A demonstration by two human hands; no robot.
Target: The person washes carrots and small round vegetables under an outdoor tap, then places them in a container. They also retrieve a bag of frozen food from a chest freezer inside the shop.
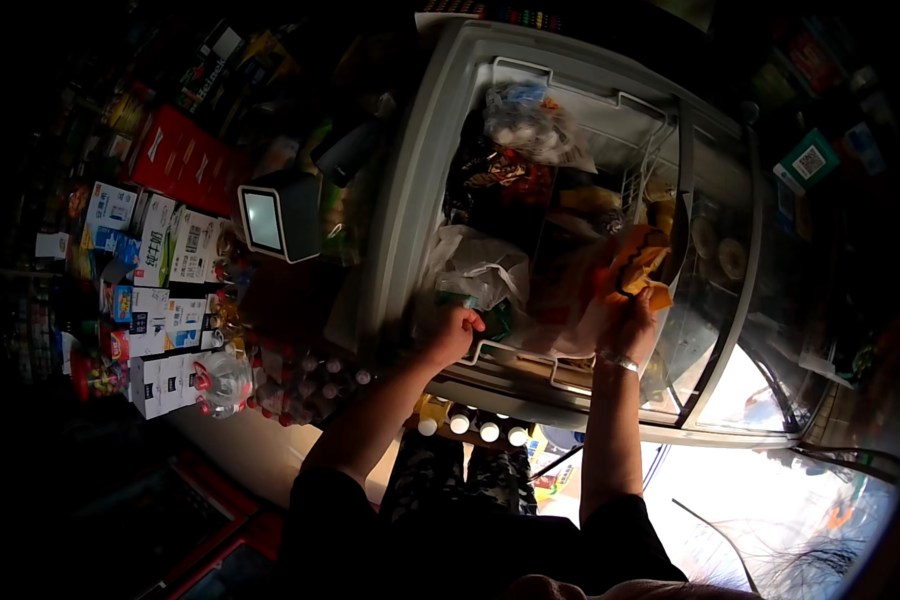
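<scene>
In an open chest freezer (pixel 401 225) before me lie plastic bags and dark packets. My right hand (pixel 630 330), with a silver bracelet at the wrist, grips an orange and yellow packet (pixel 641 259) on the right side. My left hand (pixel 454 337) is at the near left, its fingers curled beside a whitish plastic bag (pixel 480 262) and something green. Whether it pinches anything is hidden. Farther back, a clear bag (pixel 529 124) lies bunched on top of the dark packets (pixel 506 176).
A white wire basket rim (pixel 521 352) crosses the near side. A sliding glass lid (pixel 720 255) covers the freezer's right part. At left stand a device with a lit screen (pixel 262 220), milk cartons (pixel 154 240) and bottles (pixel 225 379). White-capped bottles (pixel 472 427) stand below the near edge.
</scene>
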